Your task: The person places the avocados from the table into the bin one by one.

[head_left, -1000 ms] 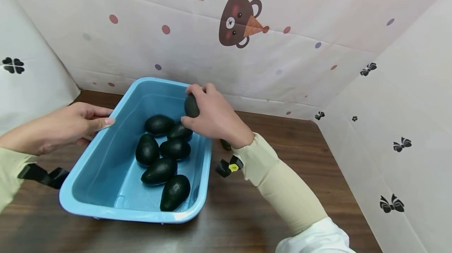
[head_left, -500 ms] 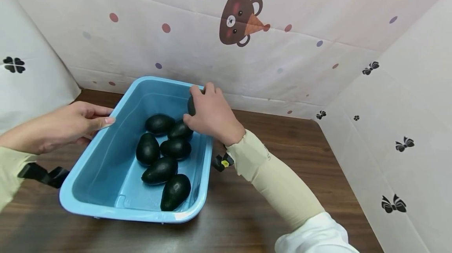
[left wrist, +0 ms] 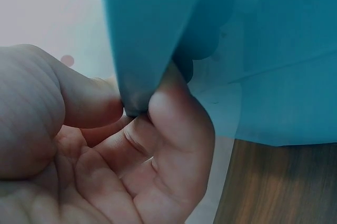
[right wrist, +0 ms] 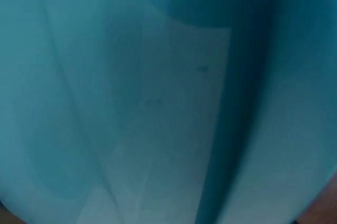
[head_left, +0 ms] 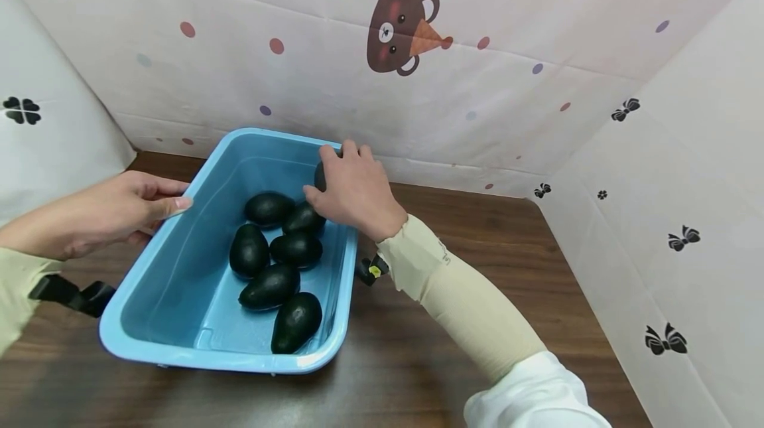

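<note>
A light blue plastic tub (head_left: 164,288) stands on the table with several dark green avocados (head_left: 296,323) lying on its floor. With thumb and curled fingers, my left hand (head_left: 134,206) pinches the tub's left rim; the left wrist view shows that hand (left wrist: 163,145) gripping the blue edge (left wrist: 138,71) from below. At the far right corner my right hand (head_left: 357,190) holds another avocado (head_left: 320,177), mostly hidden behind the hand, above the others. Only the tub's wall (right wrist: 158,129) fills the right wrist view, so neither the right hand nor its avocado appears there.
The brown wooden table (head_left: 477,269) extends right of the tub. A white printed sheet with a bear picture (head_left: 396,28) hangs close behind, and patterned sheets close off both sides. Dark straps with camera mounts (head_left: 74,295) sit at the wrists.
My right hand and forearm have shifted slightly left, and the hand now covers more of its avocado. A dark object beside the right wrist has gone from sight. My left hand stays on the rim.
</note>
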Available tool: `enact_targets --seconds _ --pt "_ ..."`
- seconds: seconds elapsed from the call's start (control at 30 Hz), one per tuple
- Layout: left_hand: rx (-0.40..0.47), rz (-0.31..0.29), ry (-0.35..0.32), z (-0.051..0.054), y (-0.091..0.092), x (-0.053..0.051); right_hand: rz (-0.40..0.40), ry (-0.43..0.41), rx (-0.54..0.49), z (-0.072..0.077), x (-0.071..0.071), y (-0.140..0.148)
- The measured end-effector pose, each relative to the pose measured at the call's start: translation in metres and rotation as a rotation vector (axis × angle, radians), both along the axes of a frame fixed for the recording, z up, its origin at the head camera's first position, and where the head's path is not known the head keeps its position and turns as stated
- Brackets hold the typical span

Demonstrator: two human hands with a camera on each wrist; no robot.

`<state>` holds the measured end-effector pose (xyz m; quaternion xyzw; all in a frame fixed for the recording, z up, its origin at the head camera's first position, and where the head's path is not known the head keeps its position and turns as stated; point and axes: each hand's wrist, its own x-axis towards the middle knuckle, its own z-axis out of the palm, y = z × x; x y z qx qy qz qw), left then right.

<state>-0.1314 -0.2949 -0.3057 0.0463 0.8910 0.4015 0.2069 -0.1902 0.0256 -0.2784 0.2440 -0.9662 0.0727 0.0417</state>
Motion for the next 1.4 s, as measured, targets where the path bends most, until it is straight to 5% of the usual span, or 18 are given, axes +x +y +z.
enact_targets --seconds 0.47,0.77,1.13,1.4 --pt "0.017 0.0 0.0 0.0 -0.001 -0.003 -0.008 -0.019 0.026 0.0 -0.009 0.003" --pt "0.004 0.015 0.017 0.0 0.002 -0.003 -0.022 -0.053 -0.078 0.002 -0.016 0.027" --pt "0.001 0.008 0.014 0.001 0.002 -0.005 -0.043 -0.178 -0.401 -0.038 -0.036 0.08" --pt "-0.006 0.011 0.01 0.0 0.002 -0.004 -0.118 -0.285 -0.309 -0.071 -0.048 0.101"
